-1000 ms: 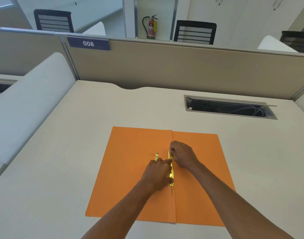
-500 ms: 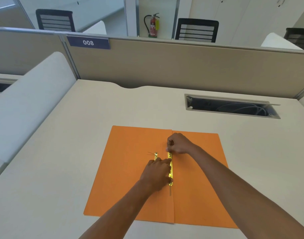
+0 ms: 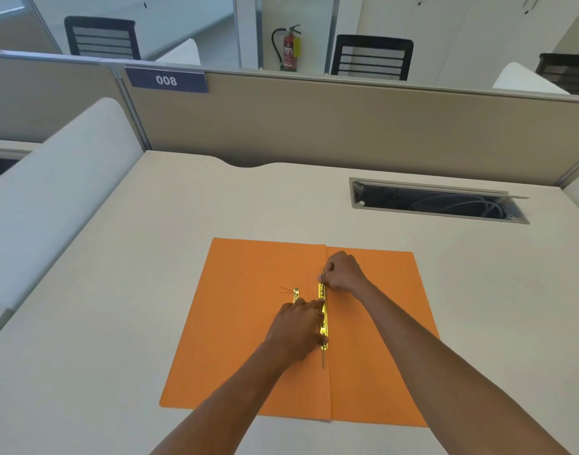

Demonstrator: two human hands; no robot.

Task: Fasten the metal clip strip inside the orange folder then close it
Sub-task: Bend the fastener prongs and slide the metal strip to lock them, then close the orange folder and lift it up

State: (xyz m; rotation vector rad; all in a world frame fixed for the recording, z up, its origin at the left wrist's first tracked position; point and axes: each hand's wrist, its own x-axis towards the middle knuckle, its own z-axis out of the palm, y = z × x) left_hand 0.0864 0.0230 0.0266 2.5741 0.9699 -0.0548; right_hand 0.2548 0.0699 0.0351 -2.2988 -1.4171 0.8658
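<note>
The orange folder lies open and flat on the desk, its crease running towards me. A gold metal clip strip lies along the crease. My left hand rests on the strip's left side, fingertips pressing its middle and near end. My right hand pinches a thin prong at the strip's far end. A second short gold piece lies just left of the strip, partly hidden under my left hand.
The folder sits on a cream desk. An open cable slot is cut into the desk at the back right. A beige partition closes the far side, and a white divider borders the left.
My right hand has slid away from me along the crease to the strip's far end. My left hand has stayed on the strip.
</note>
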